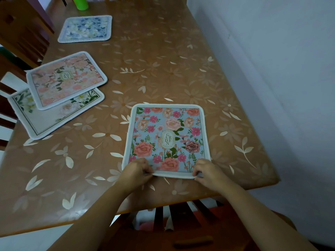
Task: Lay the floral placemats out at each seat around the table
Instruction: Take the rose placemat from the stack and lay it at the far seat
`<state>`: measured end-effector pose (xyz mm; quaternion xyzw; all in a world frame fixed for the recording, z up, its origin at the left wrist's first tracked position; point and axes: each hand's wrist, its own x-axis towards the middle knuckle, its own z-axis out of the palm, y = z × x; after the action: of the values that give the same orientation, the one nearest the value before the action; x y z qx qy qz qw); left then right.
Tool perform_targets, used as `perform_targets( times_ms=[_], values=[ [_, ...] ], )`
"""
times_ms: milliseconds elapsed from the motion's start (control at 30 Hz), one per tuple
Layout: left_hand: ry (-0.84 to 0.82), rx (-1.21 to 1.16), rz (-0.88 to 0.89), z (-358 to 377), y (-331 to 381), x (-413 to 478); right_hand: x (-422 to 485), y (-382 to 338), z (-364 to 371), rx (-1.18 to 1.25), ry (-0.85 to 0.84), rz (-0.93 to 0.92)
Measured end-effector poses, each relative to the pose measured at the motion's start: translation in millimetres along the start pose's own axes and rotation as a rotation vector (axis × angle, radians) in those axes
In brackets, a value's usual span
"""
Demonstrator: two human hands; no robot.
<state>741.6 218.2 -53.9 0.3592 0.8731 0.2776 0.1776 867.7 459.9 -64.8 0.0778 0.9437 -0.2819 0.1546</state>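
Observation:
A blue placemat with pink and coral flowers and a "GARDEN" label lies flat near the table's front edge. My left hand pinches its near left corner and my right hand pinches its near right corner. At the left edge a pink floral placemat lies partly on top of a cream placemat with white flowers. A blue-and-white floral placemat lies flat at the far left.
The brown table has a leaf-patterned cover and stands against a white wall on the right. A green cup stands at the far edge. Wooden chairs stand at the left and below the front edge.

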Motion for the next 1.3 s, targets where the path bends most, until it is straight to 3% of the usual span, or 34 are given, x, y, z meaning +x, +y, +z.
perform_targets(
  times_ms=[167,300,833,1300],
  values=[
    [0.038,0.024,-0.085,7.6,-9.9,-5.8,14.6,-3.6,1.5,0.118,0.086,0.020],
    [0.037,0.033,-0.102,11.8,-13.4,-9.1,25.6,-2.0,-3.3,0.135,0.056,0.022],
    [-0.126,0.107,-0.004,24.0,7.2,-10.4,-1.6,18.0,-18.0,0.037,-0.023,0.081],
    [-0.130,0.075,-0.049,24.2,10.7,-12.9,-14.7,16.9,-7.5,-0.004,0.028,0.093]
  ],
)
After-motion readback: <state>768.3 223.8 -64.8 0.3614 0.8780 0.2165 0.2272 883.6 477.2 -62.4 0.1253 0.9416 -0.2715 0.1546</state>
